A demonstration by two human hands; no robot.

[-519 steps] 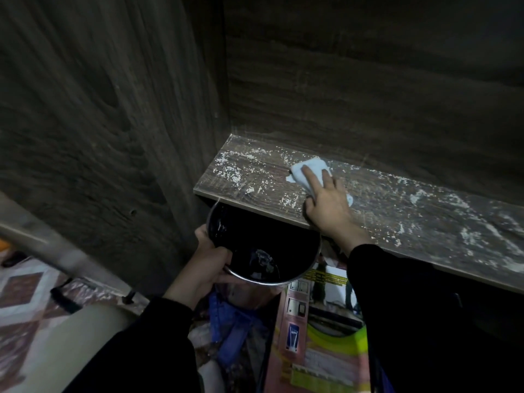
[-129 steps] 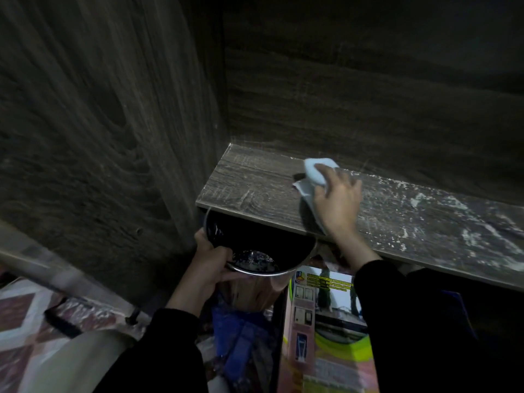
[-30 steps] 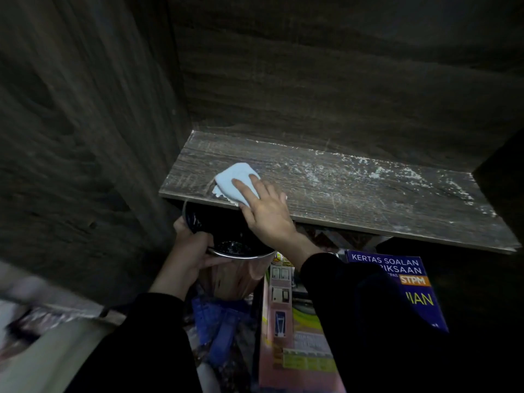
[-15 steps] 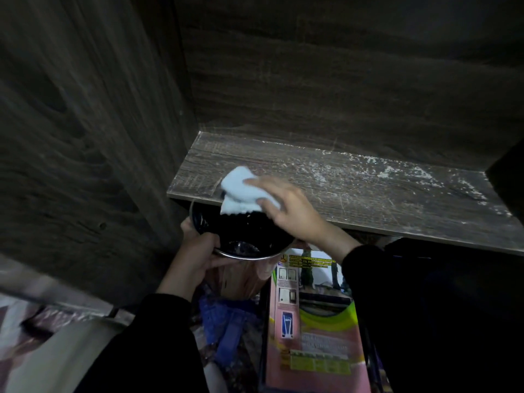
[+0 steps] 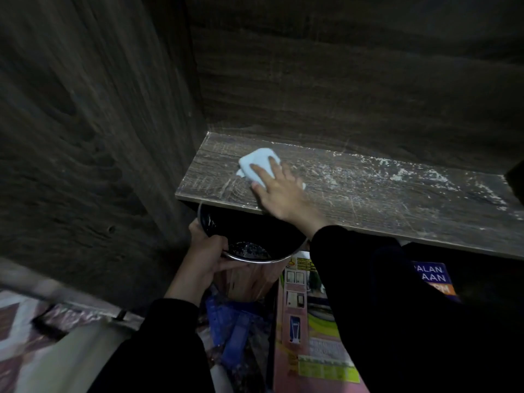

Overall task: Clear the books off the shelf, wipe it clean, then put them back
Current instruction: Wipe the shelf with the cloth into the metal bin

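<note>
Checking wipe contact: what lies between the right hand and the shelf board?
Head view: a pale cloth lies flat between the right hand and the shelf, pressed down by straight fingers. The left hand grips a metal pot below the edge.

My right hand [image 5: 283, 194] reaches far, fingers straight, palm down, pressing flat on the cloth [image 5: 259, 163]. My left hand [image 5: 208, 253] sits nearer and lower, gripping the pot [image 5: 249, 282] by its rim.
</note>
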